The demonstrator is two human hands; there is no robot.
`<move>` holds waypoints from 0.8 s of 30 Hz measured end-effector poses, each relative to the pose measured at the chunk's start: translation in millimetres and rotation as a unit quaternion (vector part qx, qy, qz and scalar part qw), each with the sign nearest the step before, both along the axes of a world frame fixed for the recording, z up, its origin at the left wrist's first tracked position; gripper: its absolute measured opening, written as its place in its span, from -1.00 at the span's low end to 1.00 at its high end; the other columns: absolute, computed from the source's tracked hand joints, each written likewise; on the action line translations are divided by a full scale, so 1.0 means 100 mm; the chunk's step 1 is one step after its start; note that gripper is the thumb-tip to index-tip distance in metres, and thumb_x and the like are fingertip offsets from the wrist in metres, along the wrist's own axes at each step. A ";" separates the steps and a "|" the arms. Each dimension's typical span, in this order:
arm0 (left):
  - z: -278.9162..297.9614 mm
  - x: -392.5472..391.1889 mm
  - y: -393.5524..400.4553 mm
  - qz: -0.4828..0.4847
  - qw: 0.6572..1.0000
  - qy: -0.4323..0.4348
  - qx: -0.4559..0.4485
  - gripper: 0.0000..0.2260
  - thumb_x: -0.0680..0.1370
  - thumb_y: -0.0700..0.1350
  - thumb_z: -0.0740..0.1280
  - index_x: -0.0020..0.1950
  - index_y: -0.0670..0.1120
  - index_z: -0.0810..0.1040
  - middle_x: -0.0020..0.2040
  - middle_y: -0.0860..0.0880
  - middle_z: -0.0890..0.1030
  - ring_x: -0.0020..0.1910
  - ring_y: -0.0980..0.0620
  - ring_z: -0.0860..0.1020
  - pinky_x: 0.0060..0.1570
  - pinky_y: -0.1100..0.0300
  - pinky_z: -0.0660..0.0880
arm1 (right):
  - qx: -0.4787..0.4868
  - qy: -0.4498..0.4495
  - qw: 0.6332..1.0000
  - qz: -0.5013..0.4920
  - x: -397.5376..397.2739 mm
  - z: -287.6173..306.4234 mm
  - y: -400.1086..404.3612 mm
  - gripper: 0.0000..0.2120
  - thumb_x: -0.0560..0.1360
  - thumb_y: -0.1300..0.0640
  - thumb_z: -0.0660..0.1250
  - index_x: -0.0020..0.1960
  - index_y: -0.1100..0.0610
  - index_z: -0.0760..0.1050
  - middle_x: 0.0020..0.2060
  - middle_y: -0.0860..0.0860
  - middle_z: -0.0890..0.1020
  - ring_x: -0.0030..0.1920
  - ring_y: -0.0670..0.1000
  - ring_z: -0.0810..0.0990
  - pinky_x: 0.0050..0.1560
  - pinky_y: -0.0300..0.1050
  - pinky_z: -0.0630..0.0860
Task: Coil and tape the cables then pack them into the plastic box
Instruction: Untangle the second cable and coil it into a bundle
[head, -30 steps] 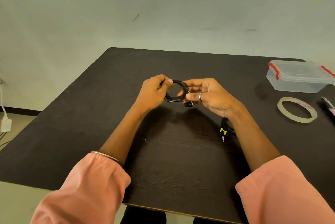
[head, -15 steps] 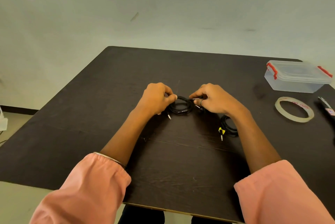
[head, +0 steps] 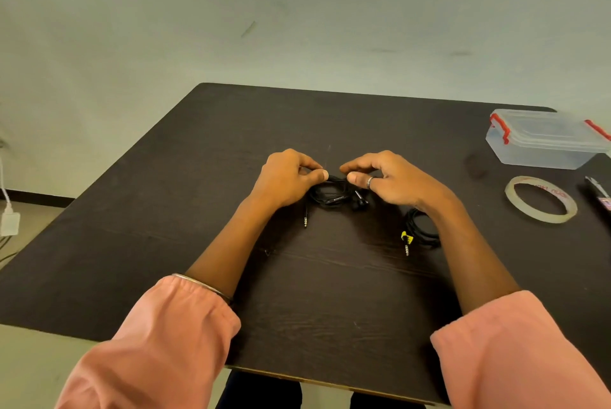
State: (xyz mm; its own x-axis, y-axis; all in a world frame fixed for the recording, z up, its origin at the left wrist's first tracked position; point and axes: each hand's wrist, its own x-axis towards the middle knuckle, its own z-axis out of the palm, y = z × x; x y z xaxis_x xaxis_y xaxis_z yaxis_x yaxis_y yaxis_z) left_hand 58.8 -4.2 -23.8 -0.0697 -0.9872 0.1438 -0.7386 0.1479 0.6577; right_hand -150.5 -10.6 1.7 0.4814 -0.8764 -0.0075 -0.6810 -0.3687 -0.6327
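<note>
Dark tabletop (head: pixel 198 210). Clear plastic box (head: pixel 545 144) with red latches, lid on, at its far right corner. Tape roll (head: pixel 541 199) flat just nearer than the box. Left hand (head: pixel 286 178) and right hand (head: pixel 393 180) at tabletop centre, each grip pinching the black coiled cable (head: pixel 332 194) lying between them. Second coiled cable (head: pixel 421 231), yellow-tagged plug, beside right wrist.

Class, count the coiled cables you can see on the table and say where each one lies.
2. One coil lies mid-table, pinched by both the left hand and right hand. The other coil lies beside the right wrist, partly hidden by it. More could be hidden.
</note>
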 end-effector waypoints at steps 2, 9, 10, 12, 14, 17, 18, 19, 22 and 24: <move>0.01 -0.01 0.02 -0.001 1.000 0.005 0.008 -0.81 0.49 0.09 0.41 0.04 0.07 0.68 -0.38 0.17 0.56 -0.30 0.24 0.51 -0.29 0.34 0.39 | -0.007 -0.002 1.000 -0.008 -0.01 -0.01 0.00 -0.71 0.58 0.09 0.28 0.30 0.06 0.52 0.16 -0.05 0.60 0.16 -0.06 0.54 0.21 -0.09 0.45; 0.06 0.01 0.02 0.004 0.998 0.018 0.062 -0.81 0.46 -0.06 0.47 0.06 0.01 0.68 -0.35 0.10 0.58 -0.40 0.16 0.50 -0.38 0.31 0.43 | 0.015 -0.001 1.000 0.011 0.03 -0.04 -0.01 -0.66 0.45 0.10 0.46 0.21 -0.01 0.56 -0.02 -0.14 0.61 -0.05 -0.19 0.57 -0.05 -0.25 0.45; 0.06 0.01 0.02 0.001 0.997 0.016 0.070 -0.81 0.47 -0.10 0.46 0.08 0.00 0.68 -0.32 0.07 0.61 -0.44 0.15 0.51 -0.40 0.30 0.48 | 0.013 -0.001 1.000 0.010 0.04 -0.05 -0.01 -0.65 0.44 0.12 0.47 0.21 -0.02 0.56 -0.04 -0.17 0.59 -0.04 -0.19 0.56 -0.04 -0.25 0.45; 0.08 0.02 0.02 -0.017 0.996 0.004 0.084 -0.79 0.50 -0.17 0.42 0.13 -0.01 0.66 -0.23 0.03 0.65 -0.48 0.13 0.52 -0.39 0.36 0.52 | 0.014 -0.005 1.000 0.011 0.04 -0.06 -0.02 -0.64 0.43 0.18 0.47 0.20 -0.01 0.57 -0.03 -0.16 0.60 0.01 -0.17 0.56 0.04 -0.20 0.47; 0.10 0.04 0.01 -0.050 0.995 -0.012 0.087 -0.77 0.53 -0.22 0.39 0.16 -0.04 0.64 -0.12 -0.03 0.68 -0.46 0.12 0.55 -0.36 0.44 0.51 | 0.021 -0.008 1.000 0.016 0.03 -0.06 -0.03 -0.63 0.43 0.26 0.46 0.20 0.00 0.57 0.01 -0.13 0.61 0.07 -0.14 0.56 0.12 -0.18 0.49; 0.12 0.05 0.01 -0.083 0.993 -0.031 0.080 -0.75 0.54 -0.25 0.36 0.19 -0.06 0.64 -0.04 -0.08 0.66 -0.35 0.05 0.59 -0.28 0.41 0.54 | 0.019 -0.021 0.999 0.015 -0.01 -0.08 -0.04 -0.62 0.44 0.36 0.42 0.17 0.01 0.59 0.01 -0.13 0.63 0.09 -0.16 0.58 0.14 -0.18 0.53; 0.12 0.05 0.01 -0.087 0.992 -0.040 0.077 -0.75 0.54 -0.24 0.36 0.20 -0.05 0.63 -0.06 -0.07 0.65 -0.34 0.05 0.60 -0.26 0.40 0.54 | 0.014 -0.023 1.000 0.013 -0.01 -0.08 -0.04 -0.63 0.45 0.36 0.41 0.17 0.01 0.59 0.01 -0.12 0.63 0.09 -0.15 0.58 0.14 -0.17 0.54; 0.12 0.04 0.02 -0.089 0.992 -0.051 0.073 -0.74 0.54 -0.22 0.36 0.21 -0.05 0.61 -0.12 -0.03 0.64 -0.36 0.08 0.59 -0.26 0.41 0.52 | 0.007 -0.021 1.000 0.013 -0.01 -0.09 -0.05 -0.64 0.46 0.36 0.40 0.17 0.01 0.60 0.01 -0.11 0.63 0.09 -0.14 0.58 0.14 -0.16 0.55; 0.11 0.04 0.01 -0.090 0.992 -0.061 0.060 -0.71 0.53 -0.14 0.39 0.26 -0.04 0.58 -0.29 0.11 0.56 -0.52 0.22 0.52 -0.28 0.49 0.44 | -0.013 -0.005 1.000 0.016 0.01 -0.11 -0.06 -0.67 0.46 0.30 0.42 0.16 0.01 0.60 0.01 -0.12 0.62 0.09 -0.12 0.57 0.14 -0.14 0.53; 0.10 0.04 0.02 -0.092 0.993 -0.058 0.051 -0.69 0.52 -0.10 0.41 0.26 -0.05 0.58 -0.30 0.12 0.58 -0.57 0.26 0.49 -0.30 0.53 0.42 | -0.013 -0.005 1.000 0.023 0.01 -0.10 -0.06 -0.70 0.47 0.25 0.42 0.16 0.00 0.60 0.02 -0.12 0.62 0.08 -0.11 0.58 0.12 -0.16 0.52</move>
State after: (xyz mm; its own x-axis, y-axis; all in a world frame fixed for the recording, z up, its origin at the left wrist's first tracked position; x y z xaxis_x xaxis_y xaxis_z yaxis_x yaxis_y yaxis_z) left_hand 62.4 -2.3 -13.5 -0.2613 -0.9649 0.0246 -0.7762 0.2252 0.5888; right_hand -150.0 -17.0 -8.6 0.5210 -0.8533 0.0203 -0.6568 -0.4160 -0.6289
